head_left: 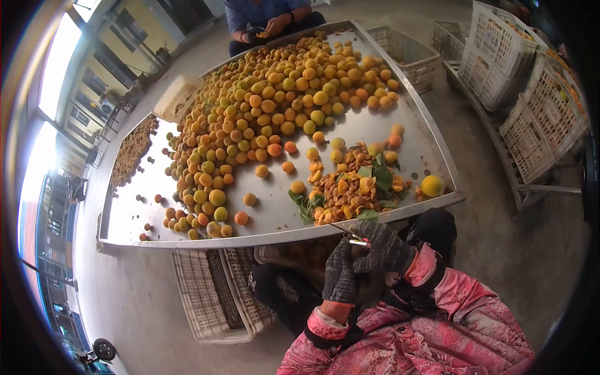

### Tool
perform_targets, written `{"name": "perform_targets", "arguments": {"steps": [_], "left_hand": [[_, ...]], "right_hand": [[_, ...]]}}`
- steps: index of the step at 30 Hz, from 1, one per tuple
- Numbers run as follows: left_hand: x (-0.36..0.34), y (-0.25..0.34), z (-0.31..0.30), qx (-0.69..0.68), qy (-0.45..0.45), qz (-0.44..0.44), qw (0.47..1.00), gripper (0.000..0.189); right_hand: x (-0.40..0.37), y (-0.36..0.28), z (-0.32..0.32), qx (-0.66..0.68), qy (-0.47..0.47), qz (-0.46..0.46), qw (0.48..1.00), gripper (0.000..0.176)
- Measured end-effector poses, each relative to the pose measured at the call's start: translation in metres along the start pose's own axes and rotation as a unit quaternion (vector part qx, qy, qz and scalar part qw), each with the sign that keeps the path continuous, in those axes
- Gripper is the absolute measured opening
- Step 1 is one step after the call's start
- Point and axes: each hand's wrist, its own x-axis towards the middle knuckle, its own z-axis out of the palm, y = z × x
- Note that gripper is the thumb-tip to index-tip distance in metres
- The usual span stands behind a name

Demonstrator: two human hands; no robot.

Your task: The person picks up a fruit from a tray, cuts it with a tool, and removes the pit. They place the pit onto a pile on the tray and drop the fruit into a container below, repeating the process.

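Observation:
Both my hands wear dark grey knit gloves and meet just below the table's near edge. My right hand is closed on a small knife, its thin blade pointing up and left. My left hand has its fingers bent close beside the knife; what they hold, if anything, is hidden. Just beyond the edge lies a heap of cut orange fruit pieces with green leaves. Behind it, a large pile of whole yellow-orange fruits spreads over the metal table.
Across the table sits a person with hands near a fruit. White crates are stacked on a metal rack at the right. More crates stand under the near edge. A pale container lies at the table's far left.

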Motion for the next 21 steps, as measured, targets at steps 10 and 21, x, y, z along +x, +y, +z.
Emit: {"name": "perform_targets", "arguments": {"steps": [10, 21], "left_hand": [[0.008, 0.008, -0.012, -0.246, 0.117, -0.165, 0.948, 0.044], [0.004, -0.025, -0.045, -0.131, 0.052, -0.035, 0.989, 0.029]], "right_hand": [[-0.004, -0.002, 0.022, 0.066, 0.117, -0.031, 0.991, 0.049], [-0.011, 0.019, 0.038, 0.235, 0.123, -0.017, 0.964, 0.042]]}}
